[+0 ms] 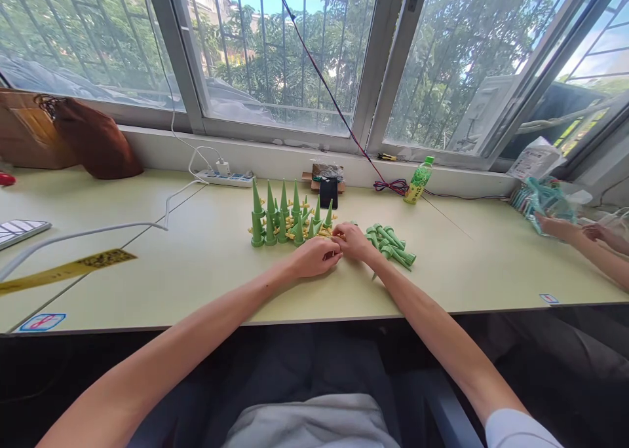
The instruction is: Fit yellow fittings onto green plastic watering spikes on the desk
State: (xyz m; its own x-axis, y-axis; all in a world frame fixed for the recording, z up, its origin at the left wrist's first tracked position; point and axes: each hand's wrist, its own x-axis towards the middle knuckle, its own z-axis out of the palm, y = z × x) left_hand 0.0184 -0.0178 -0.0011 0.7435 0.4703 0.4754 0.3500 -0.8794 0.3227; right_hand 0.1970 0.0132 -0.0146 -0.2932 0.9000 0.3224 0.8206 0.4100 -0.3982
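My left hand (316, 257) and my right hand (352, 240) meet above the table, with their curled fingertips close together. Both are closed in a pinch, and whatever is between the fingers is too small and covered to make out. Just beyond and left of them, several green pointed plastic spikes (257, 228) stand upright in rows. Small yellow plastic pieces (324, 232) lie among the spikes, close to my fingers. To the right of my right hand is a loose pile of green plastic spikes (390, 243) lying on their sides, partly hidden by that hand.
A green-labelled bottle (419, 181), a black phone (329, 193) and a power strip (227, 177) line the back of the pale table (472, 264). A white cable (98, 233) and yellow tag (69, 272) hang at left. Another person's hands (560, 228) hold teal items at far right.
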